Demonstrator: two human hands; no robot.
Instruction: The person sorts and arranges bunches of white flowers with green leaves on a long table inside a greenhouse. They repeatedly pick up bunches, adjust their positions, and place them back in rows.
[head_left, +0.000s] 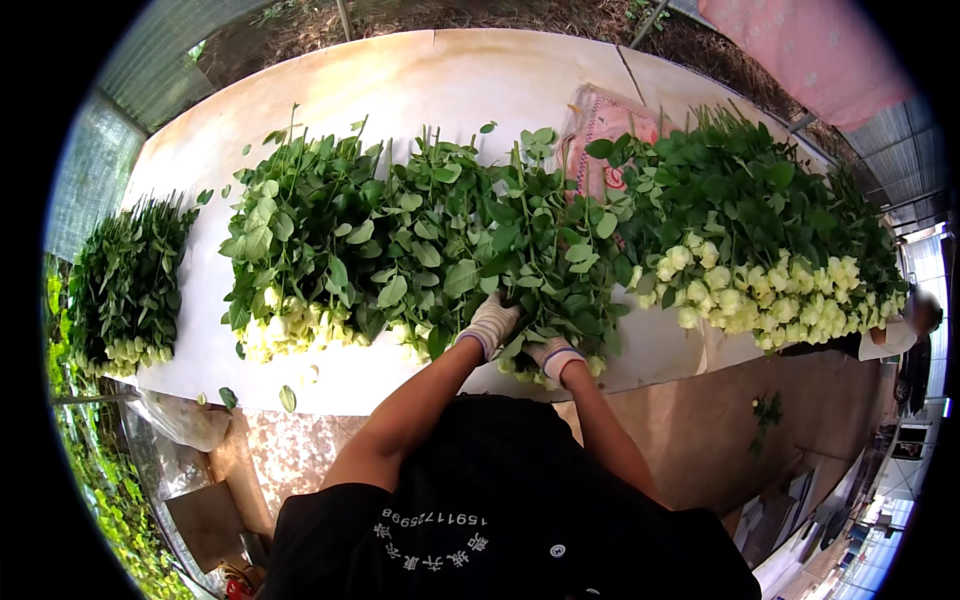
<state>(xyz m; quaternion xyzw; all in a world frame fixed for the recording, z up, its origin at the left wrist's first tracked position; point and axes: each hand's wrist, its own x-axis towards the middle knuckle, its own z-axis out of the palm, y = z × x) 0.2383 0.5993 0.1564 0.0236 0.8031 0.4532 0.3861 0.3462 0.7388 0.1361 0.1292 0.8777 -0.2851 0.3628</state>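
Note:
My left hand, in a striped knit glove, reaches into the leafy stems of cut roses in front of me. Close by on its right, my right hand, gloved the same way, is low among the leaves beside some pale yellow-green rose heads. Foliage hides the fingers of both hands, so their grip cannot be made out. The stems point away from me and the blooms face the near table edge. Left of my hands lies another heap of roses with cream blooms.
A large rose pile covers the right of the white table. A separate bundle lies far left. A pink printed sack is partly under the stems. Loose leaves lie near the front edge. A person is at far right.

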